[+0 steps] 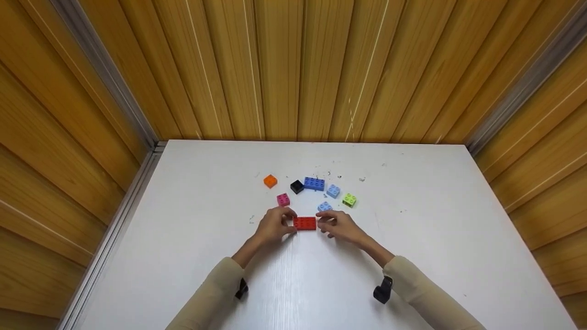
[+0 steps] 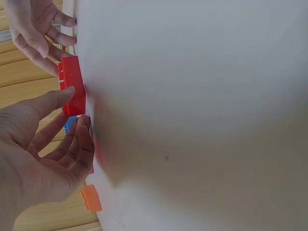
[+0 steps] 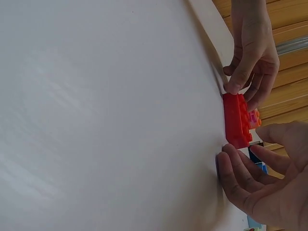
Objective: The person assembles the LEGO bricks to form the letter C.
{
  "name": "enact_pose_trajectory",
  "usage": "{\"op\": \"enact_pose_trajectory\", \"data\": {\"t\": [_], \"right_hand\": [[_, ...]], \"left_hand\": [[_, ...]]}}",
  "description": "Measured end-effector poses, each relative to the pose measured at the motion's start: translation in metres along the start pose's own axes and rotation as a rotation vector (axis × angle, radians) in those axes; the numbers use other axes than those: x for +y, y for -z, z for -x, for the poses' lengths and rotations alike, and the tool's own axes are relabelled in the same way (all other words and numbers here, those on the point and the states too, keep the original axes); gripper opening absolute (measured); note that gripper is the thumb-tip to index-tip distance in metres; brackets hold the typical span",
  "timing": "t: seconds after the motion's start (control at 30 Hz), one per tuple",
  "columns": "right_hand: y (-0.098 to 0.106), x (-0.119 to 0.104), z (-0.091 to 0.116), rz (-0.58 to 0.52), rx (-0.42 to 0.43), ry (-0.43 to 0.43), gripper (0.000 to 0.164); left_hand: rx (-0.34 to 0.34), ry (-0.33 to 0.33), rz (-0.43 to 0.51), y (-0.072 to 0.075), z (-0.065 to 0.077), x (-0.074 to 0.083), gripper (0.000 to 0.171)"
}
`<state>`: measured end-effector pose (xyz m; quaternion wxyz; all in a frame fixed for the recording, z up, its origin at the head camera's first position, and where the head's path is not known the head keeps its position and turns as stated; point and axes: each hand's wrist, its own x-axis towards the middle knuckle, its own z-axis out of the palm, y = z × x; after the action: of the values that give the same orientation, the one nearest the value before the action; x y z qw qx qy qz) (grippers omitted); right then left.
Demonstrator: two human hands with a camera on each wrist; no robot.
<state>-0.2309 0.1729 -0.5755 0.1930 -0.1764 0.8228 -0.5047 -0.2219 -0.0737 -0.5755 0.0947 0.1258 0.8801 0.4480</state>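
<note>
Wood-panelled walls, cut off by the frame, stand beyond and beside both hands; under them lies the white table, its near edge out of view. Beige sleeves run off at the bottom. The left hand pinches the left end of the red brick, partly covering it; the right hand, relaxed and parted, sits beside the other end, contact hard to tell. Beyond both hands lies the blue brick. Smaller, beyond the left hand: the black brick, orange brick and pink brick, the last mostly hidden in the left wrist view. Beyond the right: the lime brick, farther pale blue brick and nearer pale blue brick, its front edge obscured.
</note>
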Motion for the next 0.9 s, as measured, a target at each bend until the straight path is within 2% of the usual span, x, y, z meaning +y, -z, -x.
{"op": "enact_pose_trajectory", "data": {"t": [0.13, 0.37, 0.6, 0.77, 0.9], "right_hand": [[0.004, 0.002, 0.002, 0.056, 0.005, 0.087, 0.04], [0.002, 0.007, 0.01, 0.195, 0.022, 0.247, 0.038], [0.0, 0.009, 0.014, 0.227, 0.041, 0.248, 0.038], [0.001, 0.009, 0.016, 0.222, 0.042, 0.242, 0.038], [0.002, 0.01, 0.018, 0.215, 0.034, 0.238, 0.039]], "left_hand": [[-0.03, -0.032, -0.012, -0.002, 0.002, 0.004, 0.03], [-0.036, -0.055, -0.039, -0.007, 0.006, 0.006, 0.03], [-0.035, -0.098, -0.054, -0.013, 0.006, 0.006, 0.031], [-0.039, -0.102, -0.053, -0.015, 0.004, 0.007, 0.035], [-0.049, -0.108, -0.06, -0.017, 0.003, 0.006, 0.03]]}}
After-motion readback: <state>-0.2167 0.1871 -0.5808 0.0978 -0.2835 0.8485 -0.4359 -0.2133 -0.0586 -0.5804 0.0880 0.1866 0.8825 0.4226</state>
